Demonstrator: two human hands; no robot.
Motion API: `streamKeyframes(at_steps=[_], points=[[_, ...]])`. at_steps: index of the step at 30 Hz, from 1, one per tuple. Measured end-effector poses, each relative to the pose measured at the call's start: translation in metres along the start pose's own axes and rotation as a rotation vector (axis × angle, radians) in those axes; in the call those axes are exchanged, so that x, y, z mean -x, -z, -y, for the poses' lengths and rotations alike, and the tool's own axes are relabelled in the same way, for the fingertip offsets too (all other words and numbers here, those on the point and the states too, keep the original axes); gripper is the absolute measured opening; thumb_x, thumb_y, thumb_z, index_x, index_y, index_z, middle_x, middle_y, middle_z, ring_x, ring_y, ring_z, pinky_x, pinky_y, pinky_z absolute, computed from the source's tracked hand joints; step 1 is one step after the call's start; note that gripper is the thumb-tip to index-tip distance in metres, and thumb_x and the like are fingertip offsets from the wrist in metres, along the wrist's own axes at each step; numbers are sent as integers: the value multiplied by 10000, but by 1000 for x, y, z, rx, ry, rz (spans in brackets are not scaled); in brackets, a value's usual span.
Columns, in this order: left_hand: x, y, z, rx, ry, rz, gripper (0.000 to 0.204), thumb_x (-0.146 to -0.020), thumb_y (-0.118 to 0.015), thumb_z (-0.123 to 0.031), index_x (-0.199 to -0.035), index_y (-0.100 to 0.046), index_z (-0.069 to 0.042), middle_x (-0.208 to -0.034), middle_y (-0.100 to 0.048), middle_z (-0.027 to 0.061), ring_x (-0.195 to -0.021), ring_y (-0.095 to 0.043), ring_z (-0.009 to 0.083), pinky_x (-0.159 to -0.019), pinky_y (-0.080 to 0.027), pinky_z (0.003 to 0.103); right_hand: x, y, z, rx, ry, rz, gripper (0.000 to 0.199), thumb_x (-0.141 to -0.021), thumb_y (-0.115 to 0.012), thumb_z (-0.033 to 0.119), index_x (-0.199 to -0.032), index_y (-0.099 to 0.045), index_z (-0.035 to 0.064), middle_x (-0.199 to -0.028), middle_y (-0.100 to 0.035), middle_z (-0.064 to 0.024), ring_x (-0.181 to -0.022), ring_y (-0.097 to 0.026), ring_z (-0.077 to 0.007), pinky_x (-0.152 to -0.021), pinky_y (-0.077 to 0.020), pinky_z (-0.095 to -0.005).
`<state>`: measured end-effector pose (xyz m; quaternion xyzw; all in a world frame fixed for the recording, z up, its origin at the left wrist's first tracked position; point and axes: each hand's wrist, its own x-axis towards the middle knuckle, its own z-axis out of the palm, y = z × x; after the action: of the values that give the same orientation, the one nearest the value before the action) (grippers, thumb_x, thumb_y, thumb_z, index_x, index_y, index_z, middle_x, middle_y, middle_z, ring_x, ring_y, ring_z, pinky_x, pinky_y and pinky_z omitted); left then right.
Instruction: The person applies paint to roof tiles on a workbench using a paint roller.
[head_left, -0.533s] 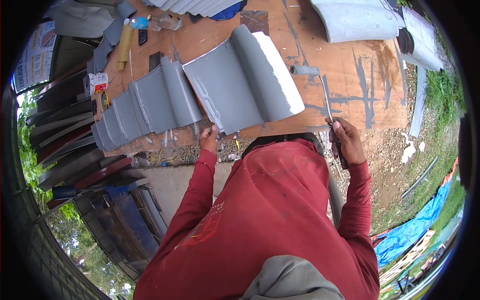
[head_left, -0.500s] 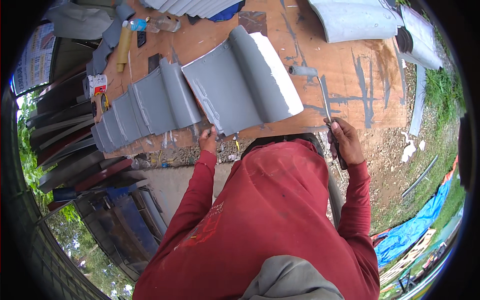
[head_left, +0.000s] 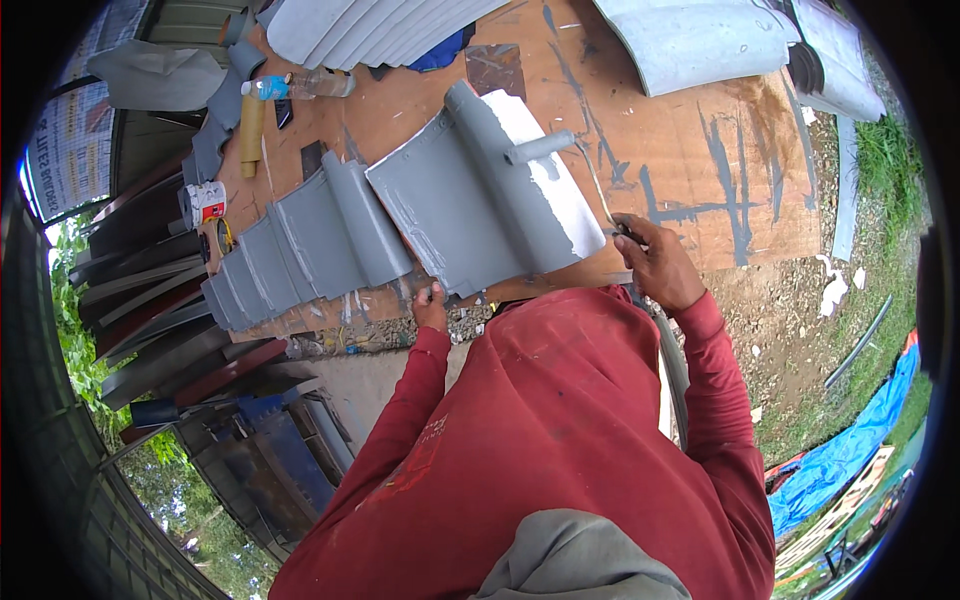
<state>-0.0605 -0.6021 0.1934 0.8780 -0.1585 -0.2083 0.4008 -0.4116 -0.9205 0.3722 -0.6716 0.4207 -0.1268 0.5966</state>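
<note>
The right hand (head_left: 662,264) closes around the handle of a paint roller (head_left: 540,147), its head over a curved grey roof tile (head_left: 440,204) on the wooden tabletop (head_left: 680,135); the left hand (head_left: 431,309) pinches the tile's near left corner. The tile looks stiff, fairly heavy and probably brittle, its coated face perhaps slick, its edges the surest hold. Farther left, a white tub (head_left: 207,203) and clear bottle (head_left: 328,84) keep their contents indistinct.
</note>
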Motion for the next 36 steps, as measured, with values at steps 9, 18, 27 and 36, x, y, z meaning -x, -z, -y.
streamKeyframes(at_steps=[9,18,27,36], points=[[9,0,-10,-90,-80,-38,366,-995,-632,-315,-867,-627,28,-792,-632,99,-730,-538,163,-678,-459,364,-81,-21,30,188,230,-112,215,-902,-596,92,-1072,-651,-27,-871,-657,-288,-815,-639,-485,-725,-504,-517],[14,2,-17,-60,-38,6,350,-1003,-623,-291,-829,-592,11,-739,-556,20,-701,-466,109,-634,-424,319,-41,-1,48,211,215,-19,239,-883,-584,63,-1080,-647,-58,-836,-652,-304,-802,-644,-478,-720,-516,-521],[14,0,-25,-169,-155,-101,337,-1000,-621,-280,-860,-602,26,-768,-581,52,-708,-469,127,-647,-429,338,-84,-20,45,323,295,-90,156,-884,-566,57,-979,-619,-55,-824,-639,-290,-784,-625,-481,-719,-505,-525],[13,1,-16,-12,-20,-4,341,-997,-630,-271,-824,-572,16,-743,-520,36,-703,-438,114,-634,-410,324,-33,29,49,107,80,109,189,-904,-574,72,-1033,-643,-46,-766,-636,-245,-729,-646,-406,-675,-501,-450]])
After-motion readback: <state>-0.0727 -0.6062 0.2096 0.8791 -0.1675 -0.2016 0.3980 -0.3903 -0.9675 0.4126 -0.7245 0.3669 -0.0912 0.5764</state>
